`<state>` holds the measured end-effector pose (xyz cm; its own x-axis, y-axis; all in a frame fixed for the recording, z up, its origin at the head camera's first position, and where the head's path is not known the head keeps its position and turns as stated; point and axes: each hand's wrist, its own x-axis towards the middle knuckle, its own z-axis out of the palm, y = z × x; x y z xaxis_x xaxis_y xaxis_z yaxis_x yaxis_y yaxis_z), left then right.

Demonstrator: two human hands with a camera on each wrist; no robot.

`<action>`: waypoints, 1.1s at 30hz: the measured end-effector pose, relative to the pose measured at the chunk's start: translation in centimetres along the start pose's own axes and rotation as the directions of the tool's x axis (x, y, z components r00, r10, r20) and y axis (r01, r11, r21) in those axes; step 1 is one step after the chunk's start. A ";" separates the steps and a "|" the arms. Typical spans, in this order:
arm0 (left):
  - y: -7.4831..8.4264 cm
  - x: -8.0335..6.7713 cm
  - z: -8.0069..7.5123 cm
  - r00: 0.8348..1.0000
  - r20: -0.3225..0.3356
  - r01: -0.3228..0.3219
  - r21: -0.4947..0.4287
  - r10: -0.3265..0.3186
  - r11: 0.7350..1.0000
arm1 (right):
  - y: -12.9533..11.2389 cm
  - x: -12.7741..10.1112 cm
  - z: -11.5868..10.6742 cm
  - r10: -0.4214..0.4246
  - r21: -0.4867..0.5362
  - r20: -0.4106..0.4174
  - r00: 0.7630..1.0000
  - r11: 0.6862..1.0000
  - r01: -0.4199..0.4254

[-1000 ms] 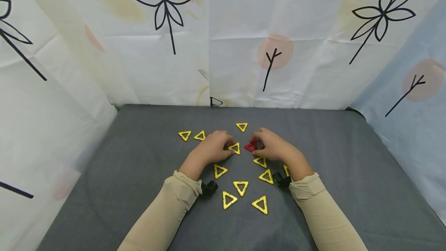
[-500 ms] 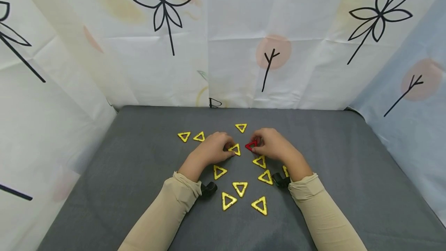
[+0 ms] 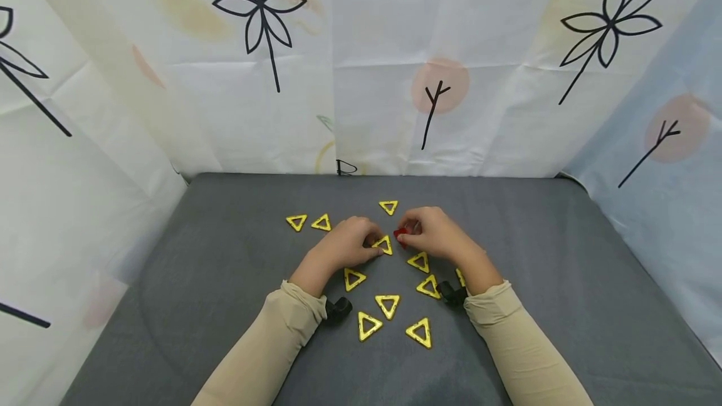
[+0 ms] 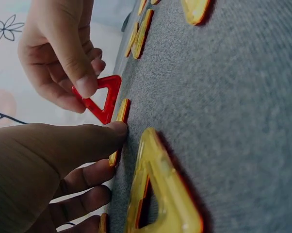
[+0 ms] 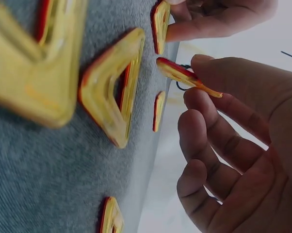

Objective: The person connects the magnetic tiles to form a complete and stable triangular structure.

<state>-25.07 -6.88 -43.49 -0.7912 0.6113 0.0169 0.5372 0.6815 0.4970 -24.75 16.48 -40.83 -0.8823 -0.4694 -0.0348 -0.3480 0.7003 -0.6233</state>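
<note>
A red triangle frame [image 3: 400, 232] is pinched between thumb and finger of my right hand [image 3: 407, 237], tilted up off the grey mat [image 3: 225, 281]. In the left wrist view the red triangle [image 4: 101, 99] hangs right next to the edge of a yellow triangle [image 4: 120, 127]. My left hand [image 3: 373, 245] holds that yellow triangle [image 3: 384, 245] flat on the mat, thumb on its edge. In the right wrist view the red triangle [image 5: 184, 74] shows edge-on in my right hand's fingertips [image 5: 204, 68], just below the held yellow triangle [image 5: 160, 24].
Several more yellow triangles lie scattered on the mat: two at back left [image 3: 309, 222], one at the back [image 3: 388, 207], several in front of the hands [image 3: 389, 306]. White patterned cloth walls [image 3: 361, 80] close in the back and both sides.
My right hand has tipped the red triangle up and brought it left, close to the yellow triangle under my left hand. The left hand has barely moved.
</note>
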 end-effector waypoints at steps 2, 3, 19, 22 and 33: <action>0.1 0.0 0.0 1.000 0.000 -0.007 -0.006 0.007 1.000 | -0.1 0.0 0.1 -0.002 0.011 0.005 1.000 1.000 0.002; 0.1 0.0 0.0 1.000 -0.001 -0.009 -0.007 0.009 1.000 | -0.1 0.0 0.1 -0.003 0.018 0.009 1.000 1.000 0.003; 0.1 0.0 0.1 1.000 -0.003 -0.017 0.000 0.017 1.000 | 0.0 0.2 0.8 -0.046 0.046 0.052 0.998 0.998 0.043; 0.2 -0.1 0.0 1.000 0.006 -0.009 -0.012 0.009 1.000 | 0.1 0.2 0.8 -0.048 0.047 0.062 0.997 0.998 0.045; -0.2 -0.5 -0.6 1.000 0.013 0.025 -0.084 -0.024 0.996 | -0.2 0.1 0.7 -0.039 0.049 0.090 0.995 0.998 0.035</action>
<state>-24.96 -7.50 -43.06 -0.7997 0.6003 -0.0064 0.4911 0.6602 0.5683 -24.59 15.96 -41.25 -0.8362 -0.5425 -0.0803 -0.3622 0.6562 -0.6620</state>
